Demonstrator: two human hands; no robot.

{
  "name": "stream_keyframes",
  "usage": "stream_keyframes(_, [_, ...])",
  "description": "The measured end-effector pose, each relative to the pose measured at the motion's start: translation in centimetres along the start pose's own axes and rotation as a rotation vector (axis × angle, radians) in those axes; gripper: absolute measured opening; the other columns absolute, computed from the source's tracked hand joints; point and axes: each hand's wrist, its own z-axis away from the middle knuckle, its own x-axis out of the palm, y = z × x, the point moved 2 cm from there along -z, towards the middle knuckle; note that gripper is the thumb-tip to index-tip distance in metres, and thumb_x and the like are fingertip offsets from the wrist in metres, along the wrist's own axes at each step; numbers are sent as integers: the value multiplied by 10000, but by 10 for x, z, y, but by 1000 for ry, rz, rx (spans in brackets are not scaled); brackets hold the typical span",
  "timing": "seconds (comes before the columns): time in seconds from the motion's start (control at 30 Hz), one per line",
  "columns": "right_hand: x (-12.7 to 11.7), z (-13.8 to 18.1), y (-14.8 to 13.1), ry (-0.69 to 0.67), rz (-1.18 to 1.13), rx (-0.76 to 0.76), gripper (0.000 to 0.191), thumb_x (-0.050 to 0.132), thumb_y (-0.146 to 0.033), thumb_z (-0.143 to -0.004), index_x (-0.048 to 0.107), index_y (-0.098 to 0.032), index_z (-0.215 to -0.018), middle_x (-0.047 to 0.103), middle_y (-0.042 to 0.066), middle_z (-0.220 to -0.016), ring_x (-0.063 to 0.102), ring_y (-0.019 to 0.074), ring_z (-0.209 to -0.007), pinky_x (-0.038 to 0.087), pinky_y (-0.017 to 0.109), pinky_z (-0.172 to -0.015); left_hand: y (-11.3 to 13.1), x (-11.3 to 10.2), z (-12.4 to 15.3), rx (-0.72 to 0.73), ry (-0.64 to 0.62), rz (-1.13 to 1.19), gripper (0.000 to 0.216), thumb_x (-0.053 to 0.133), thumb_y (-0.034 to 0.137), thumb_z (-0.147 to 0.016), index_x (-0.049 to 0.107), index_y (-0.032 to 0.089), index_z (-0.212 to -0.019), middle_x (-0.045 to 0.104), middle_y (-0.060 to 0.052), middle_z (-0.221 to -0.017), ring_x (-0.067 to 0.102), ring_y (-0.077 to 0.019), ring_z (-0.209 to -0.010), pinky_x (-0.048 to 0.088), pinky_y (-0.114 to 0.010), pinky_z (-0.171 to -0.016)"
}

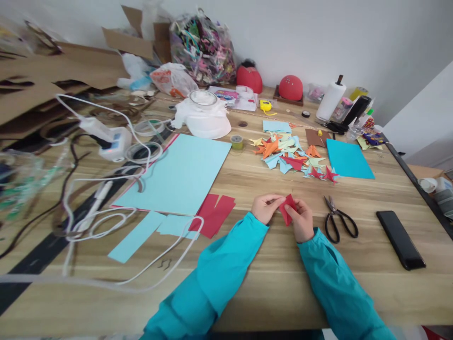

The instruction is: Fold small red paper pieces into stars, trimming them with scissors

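Note:
A small folded piece of red paper is held between my two hands above the wooden table. My left hand pinches its left edge with thumb and fingertips. On the other side, my right hand grips it, the thumb lying across its face. Just beyond my hands lies a pile of folded paper cranes in orange, red, light blue and pale green. Black-handled scissors rest to the right of my right hand, blades pointing away. Cut red paper strips lie left of my left hand.
Light blue sheets and a blue strip lie left, near white cables and a power strip. A phone lies right. Behind are a bright blue sheet, a thread spool and a white cap.

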Motion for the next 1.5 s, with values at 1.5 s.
stream_keyframes(1.5, [0,-4,1,-117,-206,94,192,654,-327,-678,615,-153,-751,577,-29,-484,506,86,-381,408,193,-356,-5,-2,-4,-20,117,115,206,723,218,-510,666,123,-683,640,-11,-578,543,-99,-521,454,-237,-553])
